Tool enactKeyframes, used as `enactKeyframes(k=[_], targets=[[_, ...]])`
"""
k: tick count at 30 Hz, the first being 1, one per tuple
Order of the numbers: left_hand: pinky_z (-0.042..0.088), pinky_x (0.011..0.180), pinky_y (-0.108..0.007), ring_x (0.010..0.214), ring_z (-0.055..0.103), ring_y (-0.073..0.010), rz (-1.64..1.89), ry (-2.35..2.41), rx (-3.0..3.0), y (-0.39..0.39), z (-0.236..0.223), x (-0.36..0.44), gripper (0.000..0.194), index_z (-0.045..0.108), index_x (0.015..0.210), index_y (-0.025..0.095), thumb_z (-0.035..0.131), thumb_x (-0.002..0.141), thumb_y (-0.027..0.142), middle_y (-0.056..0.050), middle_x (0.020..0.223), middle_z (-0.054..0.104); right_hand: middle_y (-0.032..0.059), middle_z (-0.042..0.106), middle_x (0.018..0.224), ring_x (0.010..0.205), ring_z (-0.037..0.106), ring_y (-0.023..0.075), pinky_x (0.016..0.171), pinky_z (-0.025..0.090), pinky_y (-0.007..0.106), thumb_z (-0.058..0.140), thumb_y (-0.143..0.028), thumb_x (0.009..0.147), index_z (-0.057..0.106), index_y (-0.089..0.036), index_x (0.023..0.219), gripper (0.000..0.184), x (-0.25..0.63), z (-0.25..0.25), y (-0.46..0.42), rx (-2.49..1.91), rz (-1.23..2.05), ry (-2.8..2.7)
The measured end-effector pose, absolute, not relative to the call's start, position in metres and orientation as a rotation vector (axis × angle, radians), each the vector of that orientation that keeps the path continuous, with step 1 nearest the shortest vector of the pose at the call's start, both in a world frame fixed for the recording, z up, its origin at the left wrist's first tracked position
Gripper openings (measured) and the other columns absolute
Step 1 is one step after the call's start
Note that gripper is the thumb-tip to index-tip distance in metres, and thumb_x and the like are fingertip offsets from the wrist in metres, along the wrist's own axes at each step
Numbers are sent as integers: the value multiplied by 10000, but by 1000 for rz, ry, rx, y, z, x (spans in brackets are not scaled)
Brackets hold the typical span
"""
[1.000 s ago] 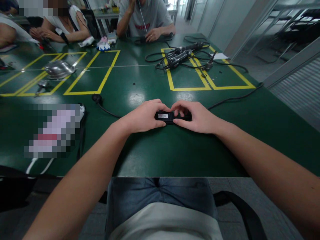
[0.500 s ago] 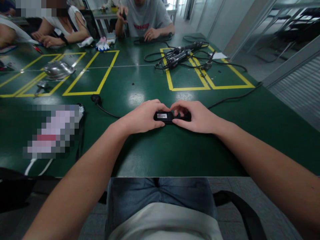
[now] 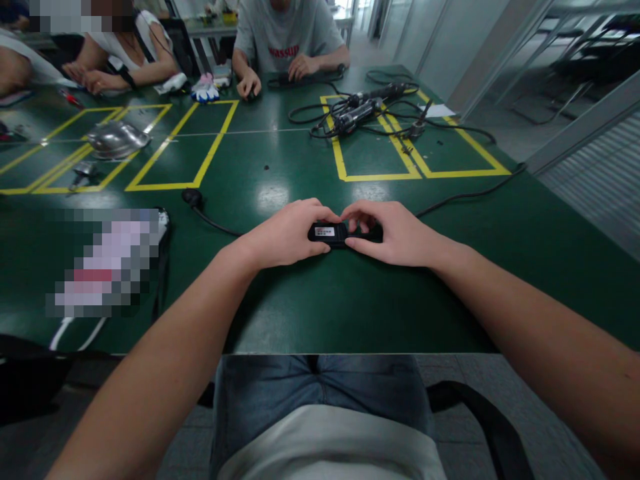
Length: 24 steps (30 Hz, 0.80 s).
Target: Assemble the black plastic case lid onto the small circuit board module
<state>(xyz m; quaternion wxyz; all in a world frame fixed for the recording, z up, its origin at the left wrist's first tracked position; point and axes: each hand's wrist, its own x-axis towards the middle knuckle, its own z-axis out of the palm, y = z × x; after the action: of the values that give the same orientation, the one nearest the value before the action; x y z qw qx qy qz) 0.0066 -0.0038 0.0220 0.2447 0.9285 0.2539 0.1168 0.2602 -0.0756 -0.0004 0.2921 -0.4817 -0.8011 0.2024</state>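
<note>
Between my hands, a black corded device [image 3: 341, 235] with a white printed label [image 3: 325, 232] lies on the green table. My left hand [image 3: 287, 233] curls round its left end, thumb on the near side and fingers on the far side. My right hand [image 3: 395, 233] closes on the right end, with thumb and fingertips at the device's edges; the palm hides part of it. To the left, a black cord runs from under my left wrist to a round black plug [image 3: 193, 197]. Another black cord [image 3: 465, 197] leaves past my right hand toward the table's right edge.
A blurred-out phone-like item [image 3: 107, 260] with white cables lies at left. Beyond are a shiny metal bowl-like part [image 3: 117, 140], yellow tape outlines [image 3: 165, 187], black corded tools [image 3: 357, 120] and gloves [image 3: 206, 88]. A co-worker [image 3: 293, 47] sits opposite; others sit at far left.
Across the table, the co-worker's raised hand has come down to the tabletop with a small dark thing. My hands and the device have barely moved.
</note>
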Motion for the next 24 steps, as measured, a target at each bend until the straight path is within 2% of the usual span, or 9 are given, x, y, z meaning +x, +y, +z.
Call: enactKeyframes(k=[17, 24], targets=[[563, 1157, -438, 1192, 754, -292, 301, 713, 2539, -5, 23, 7, 517, 783, 1441, 226, 807, 926, 262, -90, 1292, 775, 41, 756, 904, 755, 639, 224, 726, 483, 366, 768, -379, 906, 741, -235, 1153, 287, 260, 1, -76, -1283, 535, -2148], [583, 1133, -417, 1201, 768, -285, 328, 708, 2460, -4, 25, 5, 485, 790, 1398, 209, 815, 918, 272, -91, 1318, 816, 45, 757, 914, 756, 637, 217, 722, 485, 356, 742, -362, 904, 732, -220, 1184, 314, 261, 1, -75, -1273, 540, -2172]])
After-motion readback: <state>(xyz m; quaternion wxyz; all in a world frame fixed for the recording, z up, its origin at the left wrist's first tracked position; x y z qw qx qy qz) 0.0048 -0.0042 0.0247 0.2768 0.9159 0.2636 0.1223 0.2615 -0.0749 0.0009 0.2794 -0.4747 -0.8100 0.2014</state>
